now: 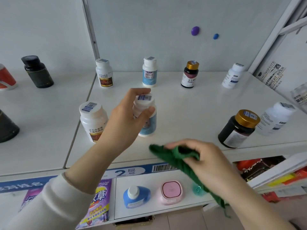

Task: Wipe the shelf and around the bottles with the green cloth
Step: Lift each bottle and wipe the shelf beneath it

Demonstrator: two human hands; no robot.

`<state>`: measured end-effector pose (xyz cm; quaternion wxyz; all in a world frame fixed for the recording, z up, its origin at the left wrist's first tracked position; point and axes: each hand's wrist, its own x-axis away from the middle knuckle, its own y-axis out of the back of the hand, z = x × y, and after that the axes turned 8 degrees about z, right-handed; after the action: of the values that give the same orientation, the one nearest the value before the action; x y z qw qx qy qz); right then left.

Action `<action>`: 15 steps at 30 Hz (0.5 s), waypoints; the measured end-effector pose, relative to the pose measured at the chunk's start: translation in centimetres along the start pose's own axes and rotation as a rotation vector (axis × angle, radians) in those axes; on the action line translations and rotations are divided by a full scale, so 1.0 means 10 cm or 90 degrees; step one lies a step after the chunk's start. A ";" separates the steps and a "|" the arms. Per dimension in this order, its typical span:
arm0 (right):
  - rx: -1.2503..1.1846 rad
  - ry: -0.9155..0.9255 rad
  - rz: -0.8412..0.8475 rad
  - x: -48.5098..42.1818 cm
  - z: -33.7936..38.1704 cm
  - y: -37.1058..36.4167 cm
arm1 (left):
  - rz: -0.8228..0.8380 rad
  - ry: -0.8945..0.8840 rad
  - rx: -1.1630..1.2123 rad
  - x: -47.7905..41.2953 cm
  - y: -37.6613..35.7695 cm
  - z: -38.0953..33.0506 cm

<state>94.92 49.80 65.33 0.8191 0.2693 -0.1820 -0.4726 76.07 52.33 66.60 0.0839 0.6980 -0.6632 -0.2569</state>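
My left hand (126, 117) grips a white bottle with a light blue label (147, 123) near the front of the white shelf (186, 113), fingers curled round its cap and neck. Whether the bottle stands on the shelf or is lifted, I cannot tell. My right hand (204, 156) holds the green cloth (174, 156) at the shelf's front edge, just right of that bottle; the cloth's tail hangs down past the edge. A large white bottle (93, 120) stands left of my left hand. A dark bottle with a gold cap (237, 128) stands front right.
Several bottles line the back of the shelf: white (104, 73), blue-labelled (149, 72), dark with gold cap (190, 74), white (232, 75). A clear white bottle (275, 118) stands far right. On the lower shelf sit a blue bottle (136, 195) and a pink box (171, 192).
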 end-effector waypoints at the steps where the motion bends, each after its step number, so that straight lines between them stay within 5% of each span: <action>1: -0.016 -0.012 -0.038 -0.04 0.02 0.07 | -0.001 0.005 -0.006 -0.01 -0.01 0.00; 6: 0.094 -0.077 -0.252 -0.60 -0.09 0.30 | 0.012 0.018 -0.014 -0.04 -0.06 -0.02; 9: 0.167 -0.132 -0.231 -0.83 -0.22 0.23 | 0.004 0.026 -0.024 -0.06 -0.07 -0.03; 15: 0.166 0.036 -0.148 -0.30 -0.16 -0.12 | -0.008 0.030 -0.049 -0.09 -0.08 -0.03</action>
<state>93.56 52.32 63.20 0.7220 0.4056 -0.1862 -0.5286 76.97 53.27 66.71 0.1247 0.7042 -0.6461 -0.2666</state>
